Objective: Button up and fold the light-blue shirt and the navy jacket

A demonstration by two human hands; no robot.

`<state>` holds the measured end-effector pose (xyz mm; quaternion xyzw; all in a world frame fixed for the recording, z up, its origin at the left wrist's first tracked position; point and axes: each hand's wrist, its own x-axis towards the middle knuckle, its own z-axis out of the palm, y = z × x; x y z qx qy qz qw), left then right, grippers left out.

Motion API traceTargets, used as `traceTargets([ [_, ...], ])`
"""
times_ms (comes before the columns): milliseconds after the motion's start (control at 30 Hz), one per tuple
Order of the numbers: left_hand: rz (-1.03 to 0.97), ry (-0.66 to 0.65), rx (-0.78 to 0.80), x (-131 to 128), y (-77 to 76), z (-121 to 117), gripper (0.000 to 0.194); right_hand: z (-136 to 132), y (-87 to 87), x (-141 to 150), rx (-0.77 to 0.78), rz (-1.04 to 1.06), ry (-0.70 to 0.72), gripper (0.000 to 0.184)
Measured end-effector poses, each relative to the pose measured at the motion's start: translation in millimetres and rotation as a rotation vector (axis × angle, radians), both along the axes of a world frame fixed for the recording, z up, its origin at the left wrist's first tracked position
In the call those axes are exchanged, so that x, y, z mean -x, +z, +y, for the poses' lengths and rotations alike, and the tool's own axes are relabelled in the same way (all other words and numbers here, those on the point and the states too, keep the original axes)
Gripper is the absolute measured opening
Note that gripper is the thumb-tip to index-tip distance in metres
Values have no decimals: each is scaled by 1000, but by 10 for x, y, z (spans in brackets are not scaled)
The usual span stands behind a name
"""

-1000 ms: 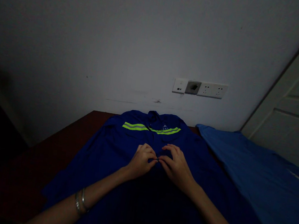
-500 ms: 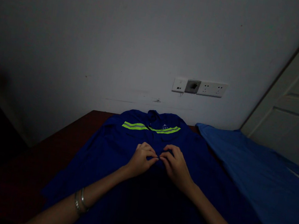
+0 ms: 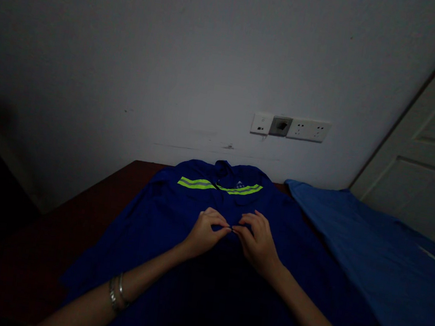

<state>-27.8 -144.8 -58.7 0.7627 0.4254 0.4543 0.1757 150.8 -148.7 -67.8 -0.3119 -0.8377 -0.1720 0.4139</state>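
A dark blue work jacket (image 3: 167, 215) lies spread on a reddish-brown table, its collar toward the wall and a yellow-green reflective stripe across the chest. Over the middle of its front, my left hand (image 3: 208, 231) pinches with thumb and fingertips. Facing it, my right hand (image 3: 258, 239) is closed in a similar pinch, the fingertips of both almost meeting. Between them is a small bit of the jacket's front edge; any button or fastener there is too small and dark to make out. Two silver bracelets circle my left wrist.
To the right lies a lighter blue cloth (image 3: 381, 246). The dark red-brown table (image 3: 106, 197) meets a pale wall, which carries a row of sockets (image 3: 290, 127). A panelled door (image 3: 433, 152) stands at the right. The lighting is dim.
My right hand's fingers have shifted slightly, with the index finger drawn closer to the thumb. My left hand has barely moved, and the jacket lies as before.
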Motion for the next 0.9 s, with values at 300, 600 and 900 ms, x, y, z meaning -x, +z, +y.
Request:
traceTargets([
  [300, -63, 34, -50, 38, 65, 48, 8, -18, -15, -58, 7, 17, 18, 24],
  [600, -36, -13, 2, 51, 68, 41, 6, 69, -43, -66, 238, 305, 79, 24],
  [900, 116, -118, 47, 137, 73, 99, 5, 116, -111, -88, 372, 268, 90, 24],
])
